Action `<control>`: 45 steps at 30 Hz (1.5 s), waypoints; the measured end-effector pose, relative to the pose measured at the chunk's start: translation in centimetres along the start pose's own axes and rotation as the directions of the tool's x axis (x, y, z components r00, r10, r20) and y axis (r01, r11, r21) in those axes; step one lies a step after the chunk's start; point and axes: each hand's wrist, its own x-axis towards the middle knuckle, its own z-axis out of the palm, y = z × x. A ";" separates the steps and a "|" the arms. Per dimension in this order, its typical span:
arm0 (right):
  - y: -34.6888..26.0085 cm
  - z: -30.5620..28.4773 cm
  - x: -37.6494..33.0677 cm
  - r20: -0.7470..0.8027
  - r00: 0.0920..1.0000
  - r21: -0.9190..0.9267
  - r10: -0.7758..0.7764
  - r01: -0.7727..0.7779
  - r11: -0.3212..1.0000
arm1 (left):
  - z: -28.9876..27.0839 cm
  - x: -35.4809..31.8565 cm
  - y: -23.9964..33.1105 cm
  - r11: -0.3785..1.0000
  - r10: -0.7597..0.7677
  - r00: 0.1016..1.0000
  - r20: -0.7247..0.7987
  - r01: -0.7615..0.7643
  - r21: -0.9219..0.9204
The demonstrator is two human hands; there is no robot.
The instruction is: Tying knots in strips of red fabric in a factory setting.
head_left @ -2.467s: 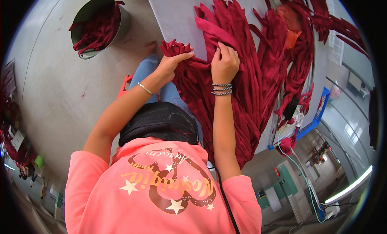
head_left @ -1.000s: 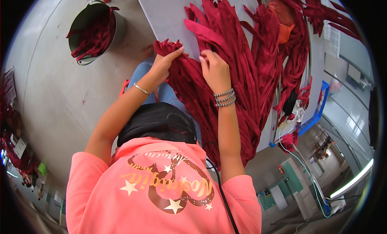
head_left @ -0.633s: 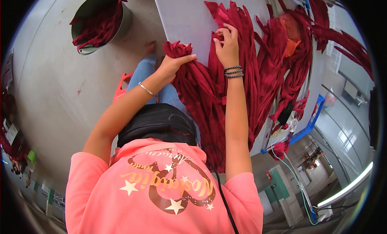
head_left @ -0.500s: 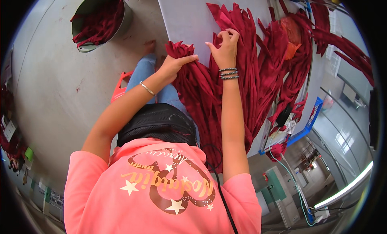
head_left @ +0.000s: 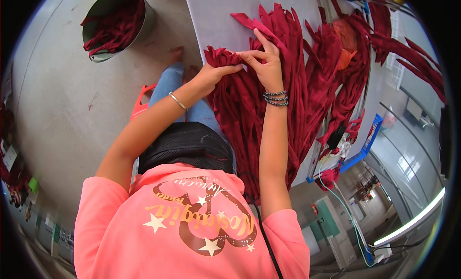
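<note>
My left hand [head_left: 214, 76] is closed round the gathered upper end of a bunch of dark red fabric strips [head_left: 222, 56], with the thumb laid across it. The bunch hangs down over the near edge of the table. Close against it, my right hand [head_left: 267, 61] pinches with thumb and forefinger at the left hand's fingertips; what lies in the pinch is too small to make out. A loose strip end [head_left: 246, 21] pokes out to the left above the right hand. Beside and under that hand, many long strips [head_left: 288, 87] lie in a heap.
The white table [head_left: 211, 19] carries the heap, with more strips and an orange-red plastic bag [head_left: 345, 36] on its right. On the floor at the far left stands a green bucket [head_left: 150, 22] of red fabric. A red stool [head_left: 140, 103] is beside my leg.
My right hand has moved down and left, from above the strips to the left hand's fingertips. The loose strip end now reaches farther left. The left hand has shifted slightly right.
</note>
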 end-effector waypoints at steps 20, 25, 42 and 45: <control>1.8 1.4 -0.7 -0.311 0.949 -0.200 -0.046 -0.018 0.980 | -0.4 0.0 -0.2 0.999 -0.025 0.997 -0.076 0.023 -0.026; 0.5 0.8 -1.8 -0.013 0.996 -0.092 -0.089 0.088 0.992 | 0.1 0.3 0.1 1.000 0.012 0.999 -0.042 -0.013 -0.006; 4.0 0.1 -2.6 -0.049 0.999 -0.338 -0.018 0.001 0.941 | -0.3 -0.4 -0.1 0.997 -0.016 0.990 -0.143 0.006 -0.073; 4.5 0.0 -2.5 -0.055 0.997 -0.355 -0.056 0.033 0.934 | -0.7 -0.8 0.1 0.997 -0.022 0.992 -0.121 0.012 -0.079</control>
